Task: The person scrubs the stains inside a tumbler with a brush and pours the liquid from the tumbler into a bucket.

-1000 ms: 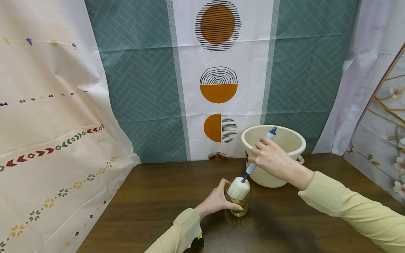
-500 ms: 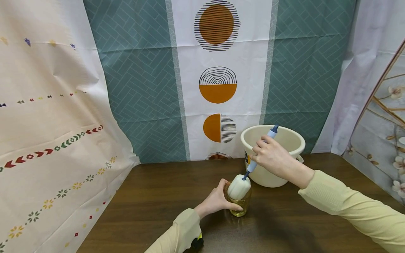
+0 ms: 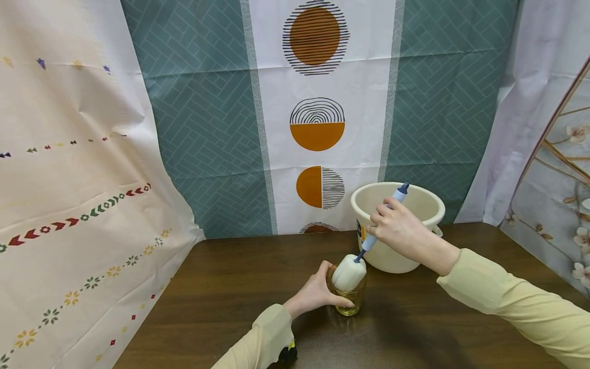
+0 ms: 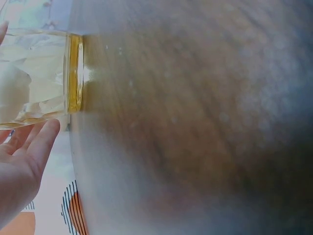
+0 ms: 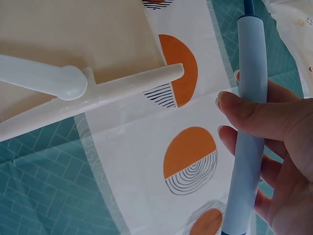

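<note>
- The right hand (image 3: 395, 226) grips the light-blue cylindrical handle (image 5: 251, 63) of a tilted, white-headed brush (image 3: 349, 274).
- The left hand (image 3: 317, 292) curls round a transparent amber glass tumbler (image 3: 349, 306).
- The brush's head sits partly inside the tumbler, on the dark-brown wood-grain counter (image 3: 239, 287).
- Behind stands a cream round bucket (image 3: 392, 260).

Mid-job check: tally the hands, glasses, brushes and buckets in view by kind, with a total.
Hands: 2, left hand and right hand
Glass: 1
Brush: 1
Bucket: 1
Total: 5

Glass (image 3: 356, 298) and bucket (image 3: 388, 259) on brown table (image 3: 239, 279)
</note>
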Action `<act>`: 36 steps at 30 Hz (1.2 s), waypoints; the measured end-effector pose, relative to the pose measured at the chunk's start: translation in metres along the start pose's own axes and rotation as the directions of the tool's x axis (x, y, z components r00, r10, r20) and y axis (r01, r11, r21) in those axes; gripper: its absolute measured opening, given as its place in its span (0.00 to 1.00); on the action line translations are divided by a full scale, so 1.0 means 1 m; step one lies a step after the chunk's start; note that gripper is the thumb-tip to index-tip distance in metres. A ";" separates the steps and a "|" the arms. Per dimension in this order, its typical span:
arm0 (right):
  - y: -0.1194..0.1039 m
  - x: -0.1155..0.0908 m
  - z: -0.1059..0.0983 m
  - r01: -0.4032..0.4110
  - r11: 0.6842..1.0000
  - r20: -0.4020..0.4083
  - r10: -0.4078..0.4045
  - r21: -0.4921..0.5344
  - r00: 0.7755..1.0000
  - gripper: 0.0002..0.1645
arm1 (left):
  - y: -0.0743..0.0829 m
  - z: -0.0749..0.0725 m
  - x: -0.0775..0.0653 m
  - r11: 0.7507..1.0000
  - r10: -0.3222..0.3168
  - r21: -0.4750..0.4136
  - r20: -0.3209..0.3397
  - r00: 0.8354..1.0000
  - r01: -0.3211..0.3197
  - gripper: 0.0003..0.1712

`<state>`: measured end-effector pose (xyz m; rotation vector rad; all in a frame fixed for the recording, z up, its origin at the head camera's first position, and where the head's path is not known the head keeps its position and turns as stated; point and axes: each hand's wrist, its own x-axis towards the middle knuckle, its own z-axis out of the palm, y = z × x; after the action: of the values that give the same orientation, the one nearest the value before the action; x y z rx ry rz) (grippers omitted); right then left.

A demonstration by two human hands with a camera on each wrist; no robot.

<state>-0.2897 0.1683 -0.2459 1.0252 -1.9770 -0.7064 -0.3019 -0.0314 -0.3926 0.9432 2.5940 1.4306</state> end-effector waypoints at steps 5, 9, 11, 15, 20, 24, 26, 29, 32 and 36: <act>0.000 0.000 0.000 0.003 1.000 0.004 -0.003 0.007 1.000 0.13 | -0.015 0.004 0.006 1.000 -0.006 0.007 0.009 1.000 0.006 0.38; 0.001 -0.002 0.000 0.005 1.000 -0.001 -0.005 0.021 1.000 0.13 | -0.023 0.006 0.009 1.000 -0.003 0.024 0.002 1.000 0.003 0.39; 0.002 -0.004 0.000 0.004 1.000 -0.006 -0.004 0.031 1.000 0.13 | -0.024 0.007 0.010 0.999 0.005 0.033 -0.004 1.000 -0.005 0.38; 0.003 -0.008 -0.001 0.003 0.999 -0.016 -0.002 0.043 1.000 0.14 | -0.024 0.007 0.010 0.999 0.015 0.053 -0.012 1.000 -0.015 0.38; 0.003 -0.010 -0.001 -0.001 0.999 -0.019 0.002 0.054 1.000 0.15 | -0.023 0.007 0.010 0.998 0.007 0.060 -0.013 1.000 -0.006 0.39; 0.002 -0.011 -0.004 0.005 0.998 -0.008 -0.004 0.058 1.000 0.15 | -0.023 0.007 0.010 0.998 0.005 0.056 -0.012 1.000 -0.004 0.39; 0.002 -0.011 -0.005 0.011 0.998 -0.006 -0.011 0.061 1.000 0.14 | -0.023 0.007 0.010 0.998 0.005 0.055 -0.011 1.000 -0.004 0.40; 0.000 -0.011 -0.007 0.019 0.998 -0.017 -0.018 0.066 1.000 0.14 | -0.023 0.007 0.009 0.999 0.001 0.051 -0.008 1.000 -0.001 0.40; -0.001 -0.011 -0.007 0.024 0.997 -0.042 -0.021 0.068 0.999 0.12 | -0.023 0.007 0.010 0.999 -0.001 0.051 -0.008 1.000 0.001 0.40; -0.001 -0.010 -0.008 0.026 0.997 -0.043 -0.023 0.070 0.999 0.12 | -0.023 0.007 0.010 0.999 -0.002 0.046 -0.006 1.000 0.002 0.41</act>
<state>-0.2782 0.1753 -0.2464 1.0993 -1.9681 -0.6269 -0.3189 -0.0302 -0.4118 0.9423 2.6417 1.3809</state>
